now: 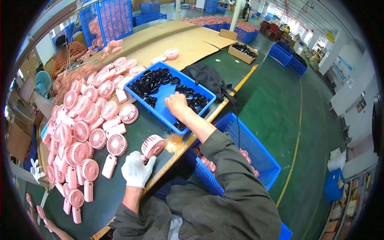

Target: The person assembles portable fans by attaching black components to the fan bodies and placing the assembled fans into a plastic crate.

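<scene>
Gloved, the left hand (137, 169) closes its fingers on a pink handheld fan (152, 146), while the bare right hand (176, 105) curls loosely over black parts (154, 82) in a blue tray (160, 114).

Bare green tabletop (120, 188) open in front of white-gloved left hand (136, 170), near table edge. Left of it, dense spread of pink handheld plastic fans (86, 120) blocks passage; only narrow gaps between them. Shallow blue plastic tray (166, 94) holds black plastic parts (154, 80) around bare blue middle, where bare right hand (176, 105) rests. Right of table edge, blue mesh plastic crate (248, 148) blocks low passage; green floor beyond open.
</scene>
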The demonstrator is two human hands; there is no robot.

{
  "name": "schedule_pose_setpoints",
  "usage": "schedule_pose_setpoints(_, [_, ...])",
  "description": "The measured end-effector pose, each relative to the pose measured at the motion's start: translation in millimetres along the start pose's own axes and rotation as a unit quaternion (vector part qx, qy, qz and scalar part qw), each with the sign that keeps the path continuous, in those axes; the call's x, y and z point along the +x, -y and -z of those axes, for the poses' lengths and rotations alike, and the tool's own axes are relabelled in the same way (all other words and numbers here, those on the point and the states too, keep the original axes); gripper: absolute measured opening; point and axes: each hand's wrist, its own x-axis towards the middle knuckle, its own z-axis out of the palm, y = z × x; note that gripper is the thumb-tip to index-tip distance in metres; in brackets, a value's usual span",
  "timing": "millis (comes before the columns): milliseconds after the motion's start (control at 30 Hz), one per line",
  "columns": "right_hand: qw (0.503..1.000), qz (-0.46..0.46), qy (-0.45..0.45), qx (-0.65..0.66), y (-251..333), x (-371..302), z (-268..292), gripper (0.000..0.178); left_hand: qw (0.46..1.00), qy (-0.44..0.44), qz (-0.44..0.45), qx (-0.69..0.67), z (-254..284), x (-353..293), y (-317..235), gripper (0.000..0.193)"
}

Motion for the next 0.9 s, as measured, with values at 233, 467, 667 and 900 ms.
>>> schedule_pose_setpoints(233, [0.974,-0.089,-0.022,0.207,-8.5,4.9,-12.6,0.027,0.999,-0.014,-0.031,-0.005,-5.7,1.4,3.9,0.038])
schedule_pose_setpoints(467, [0.499,-0.174,-0.074,0.846,26.7,-47.4,55.2,0.06,0.998,-0.013,-0.05,0.018,-7.9,2.8,6.8,0.036])
schedule_pose_setpoints(667, [0.369,-0.173,-0.063,0.911,78.4,-115.2,77.9,0.028,0.992,-0.03,-0.119,0.001,-15.6,-7.0,14.0,0.033])
schedule_pose_setpoints(900, [0.514,-0.13,-0.081,0.844,130.0,-156.4,78.6,0.03,0.778,-0.028,0.187,-0.599,-31.8,-34.2,60.9,0.028])
